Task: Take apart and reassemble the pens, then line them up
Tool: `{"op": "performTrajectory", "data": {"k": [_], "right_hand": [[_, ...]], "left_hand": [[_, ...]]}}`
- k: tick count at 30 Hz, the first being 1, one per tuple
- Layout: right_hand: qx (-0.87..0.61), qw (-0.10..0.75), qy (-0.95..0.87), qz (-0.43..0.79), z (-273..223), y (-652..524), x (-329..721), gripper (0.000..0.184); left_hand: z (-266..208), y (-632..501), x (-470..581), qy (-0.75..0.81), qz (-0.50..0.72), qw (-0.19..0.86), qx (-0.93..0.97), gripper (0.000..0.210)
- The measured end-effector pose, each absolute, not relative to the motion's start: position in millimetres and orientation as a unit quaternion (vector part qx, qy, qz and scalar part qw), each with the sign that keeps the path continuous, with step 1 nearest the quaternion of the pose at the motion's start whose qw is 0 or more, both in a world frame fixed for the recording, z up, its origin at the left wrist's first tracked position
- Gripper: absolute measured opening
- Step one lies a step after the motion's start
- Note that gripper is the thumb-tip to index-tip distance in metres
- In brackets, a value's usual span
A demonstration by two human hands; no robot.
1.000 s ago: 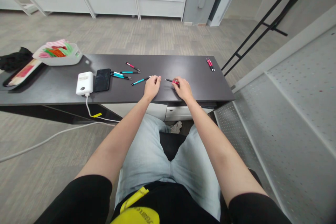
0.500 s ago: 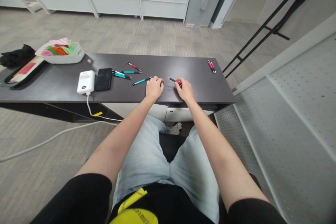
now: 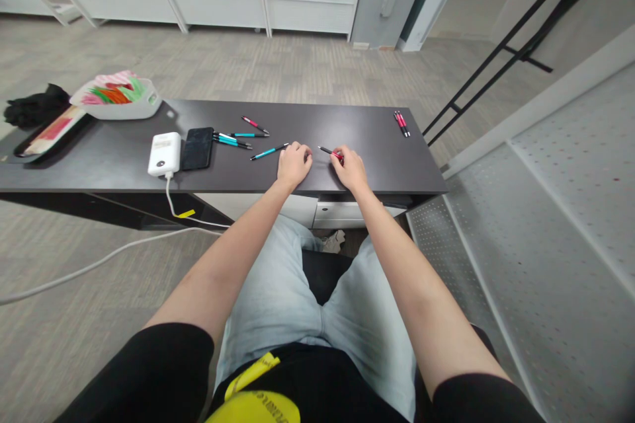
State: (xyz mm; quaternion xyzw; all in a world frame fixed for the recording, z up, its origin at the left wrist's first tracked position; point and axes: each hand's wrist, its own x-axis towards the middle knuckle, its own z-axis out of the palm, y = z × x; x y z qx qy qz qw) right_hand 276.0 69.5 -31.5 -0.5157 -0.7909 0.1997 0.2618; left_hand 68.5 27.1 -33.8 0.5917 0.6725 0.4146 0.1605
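My right hand has its fingers closed around a red and black pen, whose dark end points left over the desk. My left hand rests on the desktop with curled fingers, and nothing sticks out of it. Just left of that hand lies a teal pen, its tip close to the knuckles. Farther left are several teal pens lying together, with a red pen behind them. Two red pens lie side by side near the desk's right end.
On the dark desk, a black phone-like slab lies beside a white power bank with a cable. At the left stand a white tub of colourful items, a black tray and a black cloth bundle. A perforated panel stands right.
The view has shifted slightly. My left hand has turned a little, its thumb side showing more. The right hand and its pen stay in place.
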Motion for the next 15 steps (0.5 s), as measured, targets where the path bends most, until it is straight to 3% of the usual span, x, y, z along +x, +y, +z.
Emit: {"op": "performTrajectory", "data": {"k": [11, 15], "right_hand": [[-0.521, 0.225, -0.803, 0.180, -28.8, 68.5, 275.3, 0.028], [-0.486, 0.232, -0.822, 0.186, -27.8, 66.9, 275.9, 0.034]], "left_hand": [[-33.3, 27.5, 63.2, 0.707, 0.300, 0.131, 0.627, 0.020], [-34.8, 22.7, 63.9, 0.694, 0.340, 0.080, 0.629, 0.049]]}}
